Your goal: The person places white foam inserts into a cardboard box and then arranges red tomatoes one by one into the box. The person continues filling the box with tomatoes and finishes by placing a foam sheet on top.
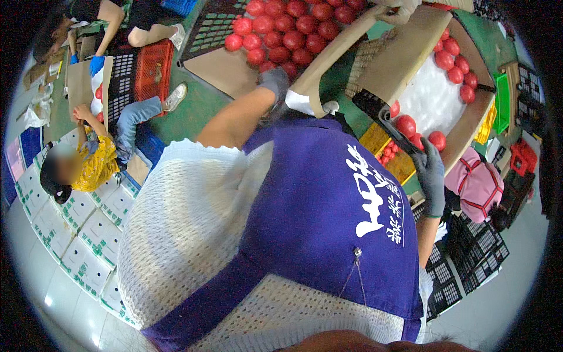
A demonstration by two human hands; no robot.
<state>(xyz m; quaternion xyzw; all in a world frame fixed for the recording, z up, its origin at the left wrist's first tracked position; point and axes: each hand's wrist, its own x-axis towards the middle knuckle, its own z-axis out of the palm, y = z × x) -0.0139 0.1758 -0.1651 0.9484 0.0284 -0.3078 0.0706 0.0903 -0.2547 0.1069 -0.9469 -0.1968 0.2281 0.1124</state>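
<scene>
My left hand (275, 82), in a grey glove, reaches to the near edge of a heap of red tomatoes (294, 39) in a black plastic crate (211, 33). Its fingers are partly hidden, so I cannot see whether it holds one. My right hand (430, 171), also grey-gloved, is at the near corner of a second black crate (374, 105) lined with brown paper (402, 57). Its fingers touch a tomato (415, 141) beside the rim. White padding (433, 97) covers the middle of this crate, with tomatoes around it.
A brown paper strip (341, 50) curls up between the crates. Another person's pale-gloved hand (398, 9) is at the top. A yellow crate (387, 149) holds small red fruit below. Seated at left is a person in yellow (94, 163), near stacked white boxes (90, 240).
</scene>
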